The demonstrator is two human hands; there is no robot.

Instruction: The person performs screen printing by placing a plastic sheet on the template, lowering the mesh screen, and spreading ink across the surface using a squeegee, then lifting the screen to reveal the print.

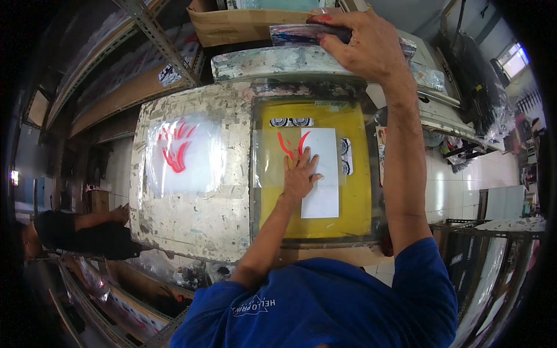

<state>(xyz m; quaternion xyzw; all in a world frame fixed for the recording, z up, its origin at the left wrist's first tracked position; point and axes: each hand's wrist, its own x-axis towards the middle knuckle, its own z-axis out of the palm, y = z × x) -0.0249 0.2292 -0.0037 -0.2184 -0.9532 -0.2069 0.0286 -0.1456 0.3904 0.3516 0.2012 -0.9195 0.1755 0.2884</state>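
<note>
Five spread fingers of the left hand [300,178] are laid over paper [322,200], long axis fore-and-aft; a crosswise squeegee [294,33] is pinched by the right hand [369,46].

The person wears a royal-blue T-shirt [348,307] whose fabric falls in soft creases. Its short right sleeve [426,278] ends in a plain hem on the upper arm, and the left sleeve [213,298] is the same blue. On the left side of the chest sits a small white printed logo [254,306], capital lettering joined to a jagged, star-like outline. The left hand [299,177] and right hand [371,46] are bare; red smears [322,18] mark the right one's fingers and thumb.
</note>
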